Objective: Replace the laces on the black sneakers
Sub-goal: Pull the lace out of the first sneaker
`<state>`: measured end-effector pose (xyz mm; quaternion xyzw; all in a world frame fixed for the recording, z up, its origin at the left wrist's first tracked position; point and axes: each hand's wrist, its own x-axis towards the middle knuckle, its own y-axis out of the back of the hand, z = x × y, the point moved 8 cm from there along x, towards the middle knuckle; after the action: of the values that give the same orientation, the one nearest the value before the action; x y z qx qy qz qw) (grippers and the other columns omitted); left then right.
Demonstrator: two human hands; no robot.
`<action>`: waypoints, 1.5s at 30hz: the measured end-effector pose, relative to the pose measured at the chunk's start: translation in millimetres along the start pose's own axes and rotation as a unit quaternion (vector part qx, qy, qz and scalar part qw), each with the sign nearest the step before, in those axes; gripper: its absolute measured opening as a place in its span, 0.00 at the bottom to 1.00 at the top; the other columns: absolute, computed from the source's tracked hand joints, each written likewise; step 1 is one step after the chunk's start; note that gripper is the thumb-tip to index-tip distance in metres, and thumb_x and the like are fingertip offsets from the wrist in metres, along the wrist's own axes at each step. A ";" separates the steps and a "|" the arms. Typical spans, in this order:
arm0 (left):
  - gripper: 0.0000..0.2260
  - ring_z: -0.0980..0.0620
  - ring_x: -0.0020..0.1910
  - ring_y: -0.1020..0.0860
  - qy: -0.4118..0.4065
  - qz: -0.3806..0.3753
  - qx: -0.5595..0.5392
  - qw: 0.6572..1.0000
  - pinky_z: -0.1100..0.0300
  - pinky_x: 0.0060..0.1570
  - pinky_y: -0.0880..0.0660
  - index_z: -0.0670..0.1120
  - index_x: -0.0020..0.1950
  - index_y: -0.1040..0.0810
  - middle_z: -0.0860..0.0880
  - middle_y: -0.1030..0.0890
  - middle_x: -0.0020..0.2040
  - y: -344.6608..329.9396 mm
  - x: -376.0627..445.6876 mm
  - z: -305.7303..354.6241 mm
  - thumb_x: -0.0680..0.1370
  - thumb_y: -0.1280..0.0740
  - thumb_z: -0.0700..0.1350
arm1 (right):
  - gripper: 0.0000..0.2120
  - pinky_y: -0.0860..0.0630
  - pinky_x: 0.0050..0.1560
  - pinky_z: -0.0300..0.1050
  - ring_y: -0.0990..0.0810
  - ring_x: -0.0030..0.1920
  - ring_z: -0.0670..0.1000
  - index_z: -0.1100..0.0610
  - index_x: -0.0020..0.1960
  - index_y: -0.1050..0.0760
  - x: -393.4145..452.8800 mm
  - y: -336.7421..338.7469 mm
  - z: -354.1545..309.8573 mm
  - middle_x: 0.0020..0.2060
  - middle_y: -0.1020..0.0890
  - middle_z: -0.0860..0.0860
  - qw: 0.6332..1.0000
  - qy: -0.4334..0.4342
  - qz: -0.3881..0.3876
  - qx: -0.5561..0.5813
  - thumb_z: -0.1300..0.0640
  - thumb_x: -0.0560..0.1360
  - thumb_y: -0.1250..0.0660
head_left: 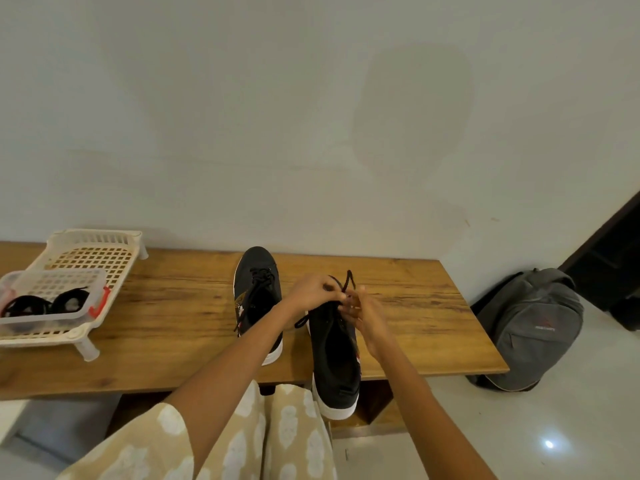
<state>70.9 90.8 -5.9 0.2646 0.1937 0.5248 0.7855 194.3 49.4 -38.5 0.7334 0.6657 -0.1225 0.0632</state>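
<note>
Right sneaker (334,355) at near edge of wooden surface (173,317), heel overhanging; left sneaker (258,299) just beside it, laced. Left hand (311,291) and right hand (367,315) both pinching black lace (348,282) at the upper eyelets. Best practice, judged: keep lace taut, feed tip squarely through eyelet, steady the shoe. Spare laces (41,304) in clear box (52,299), far left.

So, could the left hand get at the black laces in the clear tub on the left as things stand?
Probably yes. The clear tub sits lidless in the white basket, laces exposed, with bare table between. But the left hand is pinching the near sneaker's lace and must let go first.
</note>
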 end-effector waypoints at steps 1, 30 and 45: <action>0.08 0.51 0.41 0.22 -0.008 0.017 -0.010 1.000 0.53 0.44 0.28 0.47 0.40 0.17 0.51 0.19 0.38 4.8 1.7 5.8 0.74 0.30 0.50 | 0.15 0.22 0.51 0.44 0.19 0.47 0.51 0.60 0.58 0.23 -2.3 -3.6 8.7 0.46 0.18 0.55 1.000 -0.011 -0.013 -0.013 0.54 0.82 0.45; 0.12 0.54 0.53 0.25 -0.022 -0.132 0.126 0.983 0.60 0.53 0.29 0.45 0.60 0.22 0.48 0.22 0.58 -21.7 -7.3 2.7 0.78 0.35 0.47 | 0.09 0.21 0.41 0.39 0.21 0.34 0.47 0.57 0.40 0.23 21.7 59.2 -42.3 0.31 0.21 0.51 0.989 0.070 0.126 -0.020 0.56 0.78 0.35; 0.14 0.48 0.60 0.27 0.080 -0.067 0.071 0.992 0.57 0.56 0.29 0.42 0.62 0.23 0.47 0.27 0.58 -23.6 -15.4 -12.2 0.76 0.35 0.37 | 0.09 0.29 0.43 0.41 0.22 0.50 0.52 0.57 0.55 0.23 10.3 30.4 4.6 0.49 0.20 0.55 0.921 0.007 0.021 -0.389 0.56 0.80 0.40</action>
<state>75.1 71.8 -29.6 0.2629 0.3101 0.4759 0.7799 224.9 54.9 -47.8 0.6660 0.6456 0.1528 0.3411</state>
